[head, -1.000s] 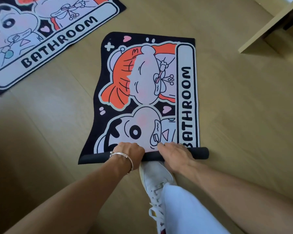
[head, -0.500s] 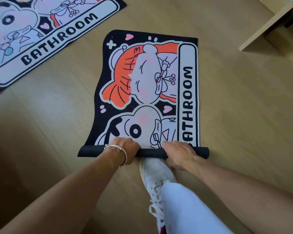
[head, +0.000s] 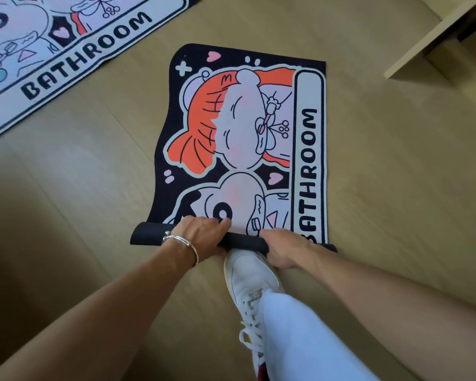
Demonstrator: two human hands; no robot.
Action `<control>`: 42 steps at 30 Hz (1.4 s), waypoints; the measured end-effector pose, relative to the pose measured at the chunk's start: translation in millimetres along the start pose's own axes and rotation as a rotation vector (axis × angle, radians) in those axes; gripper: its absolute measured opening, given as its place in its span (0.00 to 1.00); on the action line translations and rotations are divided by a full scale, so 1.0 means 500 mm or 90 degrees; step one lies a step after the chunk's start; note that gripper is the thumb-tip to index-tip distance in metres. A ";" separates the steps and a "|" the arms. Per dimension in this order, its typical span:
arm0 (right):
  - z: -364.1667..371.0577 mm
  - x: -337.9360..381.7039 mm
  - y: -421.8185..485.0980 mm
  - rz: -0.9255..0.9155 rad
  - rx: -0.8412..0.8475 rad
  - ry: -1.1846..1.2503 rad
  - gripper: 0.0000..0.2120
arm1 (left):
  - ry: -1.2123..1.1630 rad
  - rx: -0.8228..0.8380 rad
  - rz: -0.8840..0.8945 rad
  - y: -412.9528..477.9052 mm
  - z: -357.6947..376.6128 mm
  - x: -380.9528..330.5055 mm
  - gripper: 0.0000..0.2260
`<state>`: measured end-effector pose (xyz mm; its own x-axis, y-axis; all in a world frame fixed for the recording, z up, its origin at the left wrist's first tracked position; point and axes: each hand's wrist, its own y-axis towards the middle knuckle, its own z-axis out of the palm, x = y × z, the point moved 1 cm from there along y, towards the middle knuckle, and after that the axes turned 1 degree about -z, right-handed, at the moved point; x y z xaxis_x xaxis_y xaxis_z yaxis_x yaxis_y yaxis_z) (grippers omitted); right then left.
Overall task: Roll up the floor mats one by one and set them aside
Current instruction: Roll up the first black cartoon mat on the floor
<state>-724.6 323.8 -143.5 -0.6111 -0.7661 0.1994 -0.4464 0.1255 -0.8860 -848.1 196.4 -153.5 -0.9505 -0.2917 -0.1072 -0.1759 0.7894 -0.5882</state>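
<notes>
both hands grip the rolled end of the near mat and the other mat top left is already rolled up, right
No. The head view shows the other mat lying flat, unrolled, at top left. The left hand and right hand do grip the rolled end of the near mat.

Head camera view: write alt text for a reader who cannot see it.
Seen from above, a left hand and right hand grip the black roll at the near end of a cartoon BATHROOM mat on a wooden floor, most of it lying flat. A white sneaker stands close behind the roll; a second mat lies flat at upper left.
</notes>
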 end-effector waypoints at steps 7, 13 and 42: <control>0.013 0.011 -0.007 0.008 -0.142 -0.085 0.13 | 0.048 0.053 -0.041 0.002 0.011 -0.014 0.12; -0.004 -0.004 -0.007 0.062 -0.083 -0.041 0.08 | 0.011 -0.057 -0.011 -0.002 0.011 -0.019 0.17; 0.023 0.015 0.010 0.007 -0.190 -0.060 0.13 | -0.009 0.095 0.013 0.033 -0.008 0.012 0.15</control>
<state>-723.6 311.6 -151.3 -0.5604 -0.8166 0.1384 -0.6206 0.3033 -0.7231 -858.0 209.8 -160.6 -0.9496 -0.2844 -0.1317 -0.1149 0.7068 -0.6980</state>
